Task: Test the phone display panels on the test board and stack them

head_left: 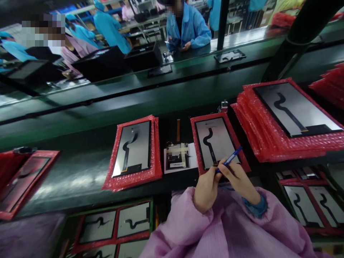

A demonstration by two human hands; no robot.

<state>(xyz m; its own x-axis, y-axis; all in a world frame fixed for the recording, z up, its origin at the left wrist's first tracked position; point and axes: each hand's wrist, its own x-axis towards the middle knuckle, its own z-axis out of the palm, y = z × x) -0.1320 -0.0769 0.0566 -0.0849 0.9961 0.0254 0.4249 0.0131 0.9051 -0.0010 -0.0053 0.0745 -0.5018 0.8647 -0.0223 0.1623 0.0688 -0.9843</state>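
My right hand is closed around a blue pen, whose tip points up and right over the lower edge of a display panel. That panel lies on red bubble wrap and carries a black flex cable. My left hand is curled shut beside the right one, touching the pen's lower end at the panel's bottom corner. Both wrists come out of pink sleeves.
A second panel on red wrap lies to the left, with a small taped fixture between the two. A tall stack of wrapped panels stands at right. Trays of panels sit below the bench. People in blue coats work across the dark conveyor.
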